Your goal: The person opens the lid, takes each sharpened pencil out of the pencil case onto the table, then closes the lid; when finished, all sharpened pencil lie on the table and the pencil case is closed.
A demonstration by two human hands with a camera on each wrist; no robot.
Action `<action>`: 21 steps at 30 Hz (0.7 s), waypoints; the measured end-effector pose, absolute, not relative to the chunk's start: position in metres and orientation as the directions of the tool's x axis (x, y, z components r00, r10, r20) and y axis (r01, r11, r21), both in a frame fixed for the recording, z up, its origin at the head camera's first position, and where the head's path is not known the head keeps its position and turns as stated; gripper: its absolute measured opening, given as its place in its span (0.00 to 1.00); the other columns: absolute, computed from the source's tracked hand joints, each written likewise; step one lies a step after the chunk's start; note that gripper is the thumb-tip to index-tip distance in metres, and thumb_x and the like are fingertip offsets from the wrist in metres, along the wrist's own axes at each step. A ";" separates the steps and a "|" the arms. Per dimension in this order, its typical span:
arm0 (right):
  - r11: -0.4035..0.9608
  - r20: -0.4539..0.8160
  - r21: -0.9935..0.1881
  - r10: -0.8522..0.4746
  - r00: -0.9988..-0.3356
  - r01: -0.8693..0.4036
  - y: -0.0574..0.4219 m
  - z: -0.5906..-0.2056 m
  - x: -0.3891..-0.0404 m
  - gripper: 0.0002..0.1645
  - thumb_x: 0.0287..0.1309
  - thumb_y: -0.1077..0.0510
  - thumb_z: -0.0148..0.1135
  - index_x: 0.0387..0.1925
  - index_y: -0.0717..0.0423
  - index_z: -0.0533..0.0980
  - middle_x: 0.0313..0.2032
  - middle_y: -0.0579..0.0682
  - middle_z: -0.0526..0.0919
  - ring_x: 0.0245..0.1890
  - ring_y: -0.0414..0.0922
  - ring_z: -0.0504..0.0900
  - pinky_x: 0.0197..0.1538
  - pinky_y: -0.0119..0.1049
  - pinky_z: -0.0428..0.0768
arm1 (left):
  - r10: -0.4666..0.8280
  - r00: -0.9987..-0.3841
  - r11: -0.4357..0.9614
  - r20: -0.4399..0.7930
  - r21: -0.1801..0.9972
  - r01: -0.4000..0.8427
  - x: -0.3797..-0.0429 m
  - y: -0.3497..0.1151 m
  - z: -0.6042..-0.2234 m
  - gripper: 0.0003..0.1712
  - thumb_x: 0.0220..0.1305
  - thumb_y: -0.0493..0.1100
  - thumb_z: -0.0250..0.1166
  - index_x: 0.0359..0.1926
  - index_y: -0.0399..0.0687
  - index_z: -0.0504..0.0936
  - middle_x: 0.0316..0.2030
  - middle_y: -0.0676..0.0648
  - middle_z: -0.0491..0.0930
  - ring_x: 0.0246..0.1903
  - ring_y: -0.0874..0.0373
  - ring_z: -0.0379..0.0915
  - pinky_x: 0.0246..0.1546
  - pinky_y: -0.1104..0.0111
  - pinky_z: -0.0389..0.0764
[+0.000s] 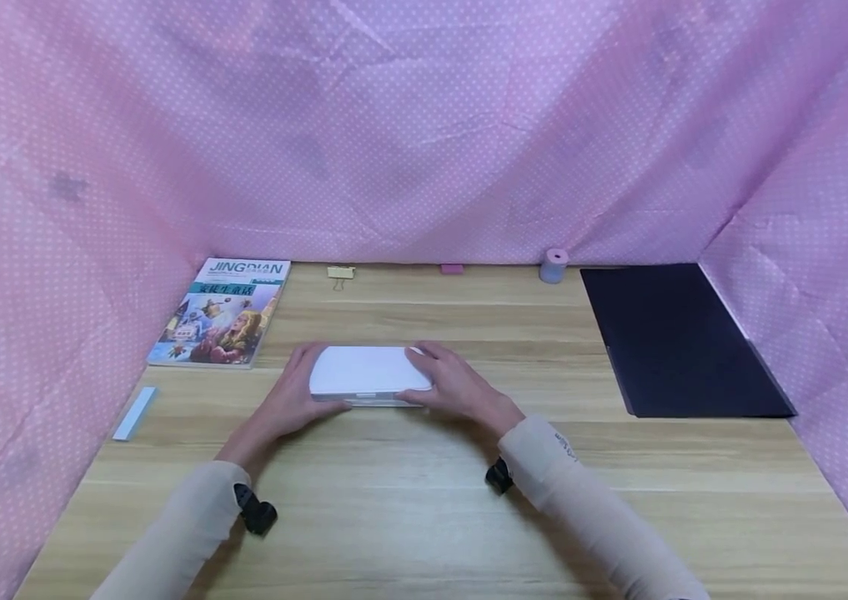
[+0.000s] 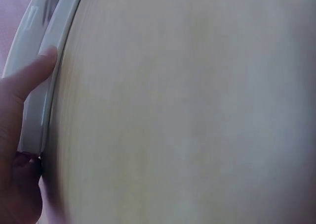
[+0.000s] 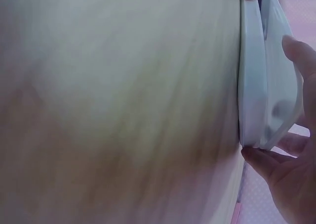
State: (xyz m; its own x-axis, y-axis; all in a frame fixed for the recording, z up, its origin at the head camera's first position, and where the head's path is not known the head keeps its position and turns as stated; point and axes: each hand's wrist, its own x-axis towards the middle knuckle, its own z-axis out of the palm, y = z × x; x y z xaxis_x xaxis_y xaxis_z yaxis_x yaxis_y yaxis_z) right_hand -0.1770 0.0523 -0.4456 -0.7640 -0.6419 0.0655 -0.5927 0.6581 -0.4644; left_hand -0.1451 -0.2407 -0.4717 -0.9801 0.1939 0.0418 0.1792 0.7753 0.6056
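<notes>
Between the left hand [image 1: 292, 402] and the right hand [image 1: 457, 385], a white case [image 1: 363, 369] is held by its two ends. Its left end is gripped by the left hand, with the thumb laid on the front of the lower part and the fingers bent round the side. Its right end is grasped by the right hand, with the thumb set against the front of the lid and a finger placed over the top. A dark slit is seen between lid and base. Below both hands, the table [image 1: 408, 517] is spread; whether it is fully touched by the case cannot be told.

Behind each hand, the wrist is covered by a pale sleeve [image 1: 596, 508], beside which a small black camera [image 1: 258, 515] is worn. To the left of the left hand, a pale blue strip [image 1: 135, 413] is laid, and farther forward from it a magazine [image 1: 213, 321]. Well ahead of the left hand, a yellow clip [image 1: 341, 272] is placed. Ahead of the right hand, a pink block [image 1: 452, 269] is set, with a spool [image 1: 554, 267] stood to its right. Well to the right of that hand, a black sheet [image 1: 686, 342] is laid flat. Beyond everything, pink dotted cloth [image 1: 424, 142] is hung.
</notes>
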 end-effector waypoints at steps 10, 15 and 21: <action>0.669 -0.032 -0.592 -0.576 -0.817 -0.449 0.054 -0.435 -0.189 0.48 0.46 0.23 0.51 0.64 0.43 0.65 0.63 0.45 0.67 0.63 0.43 0.64 0.63 0.40 0.64 | 0.215 -0.975 0.617 -0.056 0.781 0.091 -0.148 -0.255 -0.469 0.61 0.37 0.55 0.77 0.69 0.55 0.49 0.64 0.46 0.56 0.62 0.46 0.53 0.61 0.43 0.52; 0.627 -0.041 -0.714 -0.484 -0.874 -0.313 0.051 -0.433 -0.206 0.41 0.47 0.20 0.45 0.53 0.39 0.76 0.52 0.41 0.78 0.53 0.39 0.74 0.55 0.39 0.72 | 0.198 -0.978 0.579 -0.067 0.813 0.062 -0.150 -0.256 -0.468 0.67 0.31 0.57 0.78 0.70 0.52 0.47 0.64 0.45 0.59 0.66 0.48 0.51 0.66 0.50 0.49; 0.434 -0.109 -0.899 -0.340 -0.934 -0.053 0.055 -0.442 -0.215 0.41 0.50 0.23 0.45 0.51 0.46 0.77 0.50 0.46 0.79 0.47 0.42 0.78 0.52 0.40 0.76 | 0.184 -0.981 0.592 -0.069 0.804 0.055 -0.151 -0.256 -0.468 0.68 0.31 0.59 0.78 0.70 0.57 0.45 0.66 0.45 0.56 0.68 0.51 0.47 0.67 0.56 0.49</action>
